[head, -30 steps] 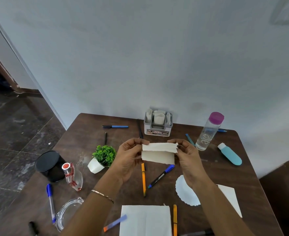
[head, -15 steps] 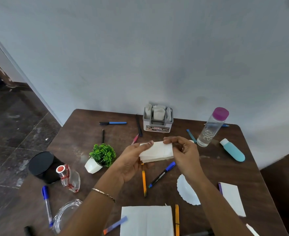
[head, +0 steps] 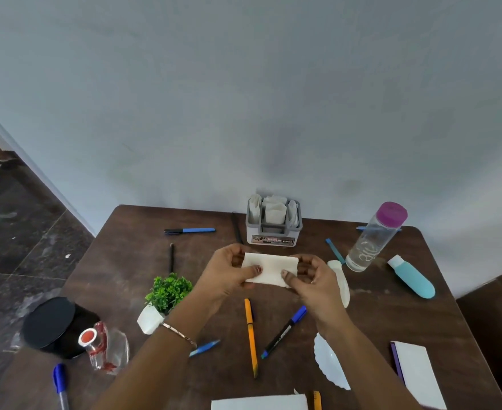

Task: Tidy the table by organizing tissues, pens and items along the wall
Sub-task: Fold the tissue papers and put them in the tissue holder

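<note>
Hovering above the desk (head: 125, 261), a folded tissue (head: 269, 269) is held between both hands.
Its ends are pinched by the left hand (head: 229, 276) and the right hand (head: 315, 287), just before the tissue holder (head: 273, 232) at the wall (head: 244, 113).

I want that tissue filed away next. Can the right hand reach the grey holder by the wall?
Probably yes. The holder stands just beyond the tissue that the left hand and right hand pinch, with nothing in between; its slots already look full, though.

The tissue (head: 270, 269), folded smaller, is now pinched between left hand (head: 229, 276) and right hand (head: 318, 284), nearer the gray holder (head: 273, 230).
</note>
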